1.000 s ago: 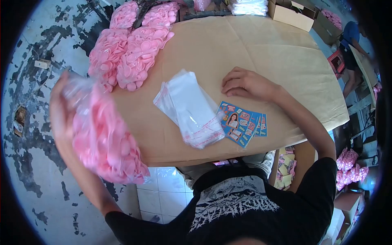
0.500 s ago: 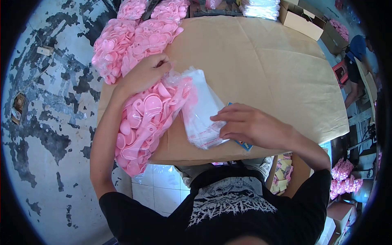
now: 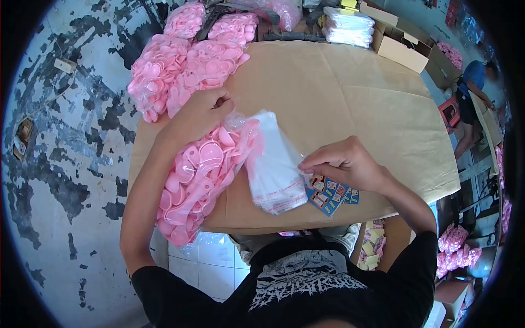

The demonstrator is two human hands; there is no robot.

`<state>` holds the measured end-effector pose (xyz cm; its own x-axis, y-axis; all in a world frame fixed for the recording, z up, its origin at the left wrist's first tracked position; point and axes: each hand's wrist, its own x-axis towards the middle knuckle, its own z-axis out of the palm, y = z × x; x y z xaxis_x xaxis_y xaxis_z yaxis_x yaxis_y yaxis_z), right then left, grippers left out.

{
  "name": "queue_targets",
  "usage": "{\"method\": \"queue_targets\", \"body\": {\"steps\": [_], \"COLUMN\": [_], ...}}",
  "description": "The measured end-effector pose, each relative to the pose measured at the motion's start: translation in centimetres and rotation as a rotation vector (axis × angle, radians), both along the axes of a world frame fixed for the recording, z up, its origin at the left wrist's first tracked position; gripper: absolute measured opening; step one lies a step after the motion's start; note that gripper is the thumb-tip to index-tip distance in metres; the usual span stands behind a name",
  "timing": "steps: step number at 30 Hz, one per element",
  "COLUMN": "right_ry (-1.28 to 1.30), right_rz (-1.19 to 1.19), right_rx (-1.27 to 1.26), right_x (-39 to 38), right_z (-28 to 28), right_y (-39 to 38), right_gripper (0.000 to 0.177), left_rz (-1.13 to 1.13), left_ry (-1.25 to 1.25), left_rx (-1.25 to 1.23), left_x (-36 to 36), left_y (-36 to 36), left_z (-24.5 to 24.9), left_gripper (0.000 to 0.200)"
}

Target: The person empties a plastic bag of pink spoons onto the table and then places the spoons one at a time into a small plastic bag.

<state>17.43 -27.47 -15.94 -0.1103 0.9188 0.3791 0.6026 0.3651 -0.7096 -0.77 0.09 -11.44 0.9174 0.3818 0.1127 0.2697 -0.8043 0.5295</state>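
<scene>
since half a second ago the right hand [image 3: 342, 164] has slid back toward the near right of the table [image 3: 361, 93], and the blue printed cards [image 3: 332, 195] it covered show again. its fingers are curled and bunched together, tips down right where the stack of clear plastic sleeves [image 3: 273, 164] meets the cards. from where i stand i cannot tell whether it is pinching a sleeve, a card or nothing.

the left hand [image 3: 199, 112] has hardly shifted. it is closed tight around the gathered neck of a clear bag of pink plastic spoons [image 3: 199, 175]. that bag lies on the near left part of the table, its top pressed against the left side of the sleeve stack and its bottom hanging over the near edge. a second ago it was up in the air, off the left side of the table.

beyond the left hand, at the far left corner, sits a heap of more pink spoon bags [image 3: 180, 68]. a brown cardboard sheet covers the table. at the far edge are a pile of white packets [image 3: 347, 27] and an open cardboard box [image 3: 399, 48]. off to the right, well apart, another person in a blue top [image 3: 471, 76] bends over their own work.
</scene>
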Motion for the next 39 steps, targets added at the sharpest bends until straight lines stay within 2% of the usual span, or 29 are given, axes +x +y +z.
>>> {"method": "queue_targets", "body": {"steps": [1,4,7,9,12,13,15,17,18,19,21,22,25,26,27,29,30,32,34,36,39], "right_ry": [-0.002,-0.148,-0.147,-0.019,0.106,0.139,0.078,-0.123,-0.139,-0.155,-0.546,-0.739,-0.424,-0.309,-0.419,-0.631,-0.588,-0.438,-0.301,-0.437,-0.454], "right_rz": [0.016,0.079,0.056,0.051,0.014,-0.008,-0.109,-0.303,-0.43,-0.553,-0.674,-0.733,-0.774,-0.801,-0.817,-0.85,-0.748,-0.48,-0.271,-0.047,0.078], "right_rx": [-0.009,-0.144,-0.152,-0.184,-0.153,-0.129,0.027,0.291,0.323,0.356,0.285,0.247,0.12,0.023,0.106,0.279,0.346,0.216,0.083,0.266,0.109], "right_x": [0.1,-1.3,-2.1,-2.1,-1.0,-0.4,2.3,6.3,9.1,11.7,14.6,15.7,17.7,18.6,18.3,14.8,14.0,12.1,6.8,3.4,-0.2], "right_z": [0.1,0.2,-0.3,-0.4,0.5,1.1,2.4,3.0,2.5,1.1,-3.0,-4.1,-3.3,-1.4,-0.2,3.3,3.9,4.5,5.0,3.2,1.5], "right_y": [0.2,0.1,0.0,-0.1,-0.5,-0.7,-1.1,-0.6,-0.1,0.4,1.1,1.2,0.6,0.8,0.6,1.6,2.6,5.0,7.4,10.4,13.3], "right_gripper": [0.016,0.023,0.03,0.034,0.032,0.03,0.027,0.024,0.023,0.023,0.024,0.024,0.029,0.033,0.033,0.032,0.03,0.03,0.03,0.031,0.025], "left_rz": [0.004,-0.07,-0.391,-0.541,-0.506,-0.511,-0.524,-0.513,-0.504,-0.483,-0.44,-0.306,0.113,0.261,0.404,0.444,0.431,0.414,0.411,0.401,0.412], "left_ry": [0.021,-0.289,-0.239,0.191,0.234,0.191,0.108,0.111,0.11,0.106,0.098,0.094,0.072,0.067,0.064,0.065,0.044,0.036,0.059,0.057,0.078], "left_rx": [0.061,0.593,0.672,0.474,0.596,0.566,0.505,0.562,0.593,0.558,0.49,0.487,0.497,0.497,0.494,0.487,0.476,0.46,0.45,0.42,0.341], "left_x": [0.0,0.0,-0.5,-1.0,-3.0,-3.1,-3.7,-4.2,-4.5,-5.0,-6.3,-7.2,-10.6,-12.0,-13.3,-15.2,-16.0,-17.4,-18.6,-19.8,-21.0], "left_y": [-0.4,-2.5,-6.9,-10.3,-12.5,-12.2,-11.5,-11.6,-11.7,-12.0,-12.8,-13.3,-13.9,-13.8,-13.6,-12.8,-12.3,-11.4,-10.3,-8.8,-7.3], "left_z": [0.6,1.5,2.5,1.6,-1.9,-2.2,-2.5,-2.9,-3.0,-2.6,-0.9,-0.4,-0.2,-1.0,-1.7,-2.9,-3.2,-3.0,-2.2,-1.6,-0.7], "left_gripper": [0.019,0.013,0.021,0.034,0.041,0.04,0.04,0.042,0.043,0.046,0.053,0.058,0.075,0.08,0.085,0.089,0.088,0.087,0.086,0.087,0.086]}}
